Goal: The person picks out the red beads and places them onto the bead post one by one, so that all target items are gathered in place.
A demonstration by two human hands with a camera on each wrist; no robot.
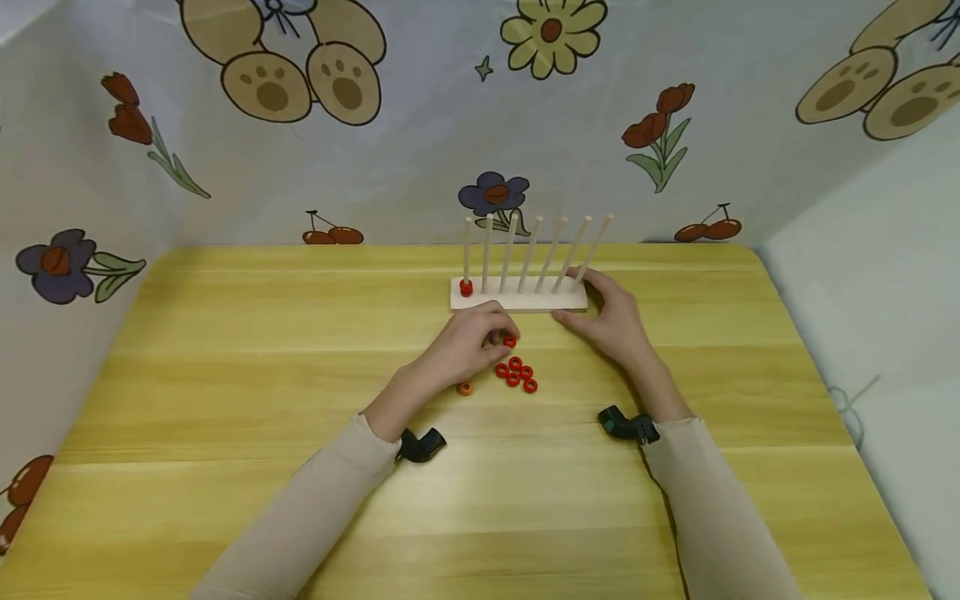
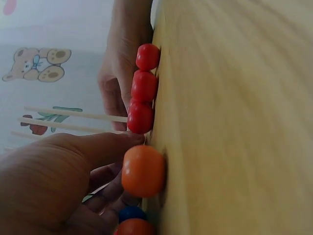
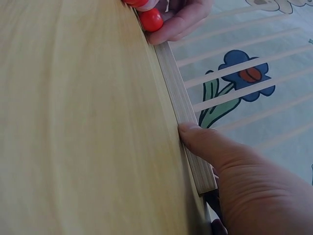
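A pale wooden peg rack (image 1: 517,302) with several upright rods stands near the table's far edge. Red beads (image 1: 467,288) sit at the foot of its leftmost rod. My right hand (image 1: 611,321) grips the right end of the rack, the thumb (image 3: 200,139) on the base's front edge. In front of the rack, my left hand (image 1: 468,342) pinches a red bead (image 1: 510,342) between thumb and fingertips. Several loose red beads (image 1: 514,378) lie clustered just nearer than that hand. An orange bead (image 2: 143,171) rests on the table beneath the left hand.
Below the left hand, the left wrist view shows a blue bead (image 2: 132,213) and another orange-red bead (image 2: 135,227), partly cut off. The wood-grain table (image 1: 525,517) meets a printed cloth backdrop (image 1: 420,158) just behind the rack.
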